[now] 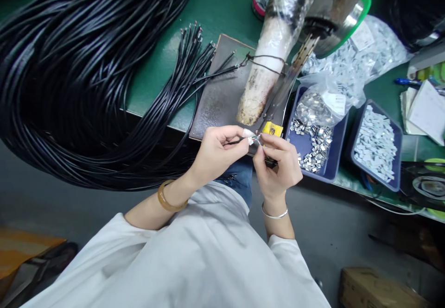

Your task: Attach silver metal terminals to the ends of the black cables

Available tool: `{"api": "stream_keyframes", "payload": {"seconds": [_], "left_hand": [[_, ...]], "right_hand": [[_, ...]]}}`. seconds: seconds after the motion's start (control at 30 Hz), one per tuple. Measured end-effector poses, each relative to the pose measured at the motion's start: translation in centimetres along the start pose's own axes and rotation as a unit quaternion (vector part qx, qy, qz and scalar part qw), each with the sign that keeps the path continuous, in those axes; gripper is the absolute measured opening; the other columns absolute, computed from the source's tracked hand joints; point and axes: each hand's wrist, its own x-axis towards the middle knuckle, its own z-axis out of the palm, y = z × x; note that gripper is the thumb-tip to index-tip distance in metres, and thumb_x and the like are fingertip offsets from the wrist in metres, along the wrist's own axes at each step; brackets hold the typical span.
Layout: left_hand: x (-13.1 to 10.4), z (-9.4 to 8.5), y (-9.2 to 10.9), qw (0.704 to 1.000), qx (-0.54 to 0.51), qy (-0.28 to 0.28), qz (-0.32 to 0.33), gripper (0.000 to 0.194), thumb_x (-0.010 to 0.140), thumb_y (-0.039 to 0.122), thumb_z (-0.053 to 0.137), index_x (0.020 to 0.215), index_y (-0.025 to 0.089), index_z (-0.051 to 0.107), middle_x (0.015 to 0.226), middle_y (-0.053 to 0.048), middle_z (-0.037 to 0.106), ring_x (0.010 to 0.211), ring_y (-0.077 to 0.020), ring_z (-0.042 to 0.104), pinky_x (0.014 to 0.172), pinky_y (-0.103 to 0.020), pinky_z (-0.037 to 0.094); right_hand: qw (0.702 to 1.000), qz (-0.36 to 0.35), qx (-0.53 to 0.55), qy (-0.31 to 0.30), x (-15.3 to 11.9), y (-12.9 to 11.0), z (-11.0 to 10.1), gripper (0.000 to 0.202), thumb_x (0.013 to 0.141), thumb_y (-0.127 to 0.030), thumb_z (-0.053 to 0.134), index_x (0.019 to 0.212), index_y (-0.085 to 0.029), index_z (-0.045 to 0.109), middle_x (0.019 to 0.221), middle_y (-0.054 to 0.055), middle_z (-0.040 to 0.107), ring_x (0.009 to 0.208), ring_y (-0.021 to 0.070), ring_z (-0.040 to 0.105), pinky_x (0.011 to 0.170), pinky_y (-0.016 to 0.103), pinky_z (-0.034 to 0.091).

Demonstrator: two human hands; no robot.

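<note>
Left hand [222, 148] is pinching a thin black cable [235, 142] by the yellow piece [273, 128], right hand [280, 157] seems closed on a tiny metal bit [257, 137] at the cable's end, and honestly a loose pinch or slick finger tape [248, 133] could make it slip.

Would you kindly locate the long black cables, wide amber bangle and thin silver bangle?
Long black cables [79, 62]: head view, coil's middle.
Wide amber bangle [162, 199]: head view, outer curve.
Thin silver bangle [274, 216]: head view, lower curve.
</note>
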Motion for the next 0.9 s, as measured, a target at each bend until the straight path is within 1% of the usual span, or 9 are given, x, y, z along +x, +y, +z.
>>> {"api": "stream_keyframes", "payload": {"seconds": [0.13, 0.3, 0.4, 0.53, 0.63, 0.8, 0.9], "left_hand": [[0.17, 0.06, 0.17, 1.0, 0.024, 0.002, 0.011, 0.011, 0.072, 0.021, 0.07, 0.074, 0.012, 0.075, 0.058, 0.001, 0.063, 0.054, -0.0073, 0.052, 0.05, -0.016, 0.04], [0.03, 0.02, 0.39, 0.997, 0.054, 0.01, 0.048, 0.01, 0.075, 0.02, 0.069, 0.074, 0.012, 0.075, 0.053, 0.003, 0.054, 0.049, -0.0048, 0.04, 0.044, -0.017, 0.029], [-0.06, -0.05, 0.44, 0.996, 0.066, 0.009, 0.056, 0.01, 0.076, 0.02, 0.07, 0.076, 0.013, 0.076, 0.052, 0.004, 0.05, 0.047, -0.0039, 0.033, 0.043, -0.017, 0.024], [-0.1, -0.1, 0.26, 0.997, 0.059, 0.002, 0.043, 0.01, 0.075, 0.021, 0.072, 0.075, 0.013, 0.076, 0.053, 0.004, 0.048, 0.047, -0.0039, 0.031, 0.042, -0.017, 0.023], [-0.15, -0.11, 0.11, 0.997, 0.061, -0.003, 0.04, 0.01, 0.075, 0.021, 0.071, 0.078, 0.012, 0.077, 0.055, 0.004, 0.049, 0.048, -0.0038, 0.032, 0.042, -0.017, 0.024], [-0.26, 0.0, 0.39, 0.995, 0.068, -0.002, 0.074, 0.01, 0.076, 0.019, 0.07, 0.078, 0.012, 0.077, 0.053, 0.005, 0.047, 0.047, -0.0034, 0.029, 0.042, -0.016, 0.025], [-0.26, 0.04, 0.61, 0.995, 0.058, -0.003, 0.078, 0.01, 0.076, 0.019, 0.069, 0.077, 0.012, 0.076, 0.053, 0.005, 0.046, 0.046, -0.0033, 0.027, 0.041, -0.016, 0.024]], "right_hand": [[1.0, 0.01, 0.001, 0.01, 0.23, 0.09, 0.25, 0.019, 0.083, -0.006, 0.07, 0.093, -0.02, 0.061, 0.105, 0.005, 0.076, 0.096, 0.0162, 0.074, 0.084, 0.032, 0.063], [1.0, 0.022, 0.002, 0.007, 0.63, -0.24, 0.22, 0.017, 0.084, -0.008, 0.07, 0.093, -0.021, 0.062, 0.107, 0.004, 0.075, 0.096, 0.0167, 0.073, 0.081, 0.033, 0.064], [1.0, 0.025, 0.01, 0.005, 0.66, -0.36, 0.19, 0.018, 0.083, -0.008, 0.07, 0.092, -0.022, 0.063, 0.108, 0.004, 0.074, 0.096, 0.0173, 0.073, 0.079, 0.034, 0.066], [1.0, 0.028, 0.011, 0.005, 0.49, -0.2, 0.26, 0.019, 0.082, -0.009, 0.071, 0.092, -0.022, 0.062, 0.103, 0.003, 0.074, 0.093, 0.0167, 0.073, 0.078, 0.032, 0.065], [1.0, 0.031, 0.002, 0.001, 0.48, -0.16, 0.28, 0.018, 0.083, -0.008, 0.071, 0.092, -0.022, 0.064, 0.1, 0.002, 0.075, 0.092, 0.0161, 0.073, 0.078, 0.032, 0.065], [0.999, 0.036, -0.005, 0.009, 0.81, -0.56, 0.06, 0.022, 0.081, -0.007, 0.074, 0.095, -0.023, 0.068, 0.102, 0.002, 0.075, 0.091, 0.0167, 0.074, 0.078, 0.033, 0.065], [0.999, 0.04, 0.001, 0.01, 0.88, -0.81, 0.02, 0.023, 0.08, -0.006, 0.074, 0.095, -0.022, 0.068, 0.102, 0.002, 0.075, 0.091, 0.0164, 0.074, 0.079, 0.033, 0.066]]}}
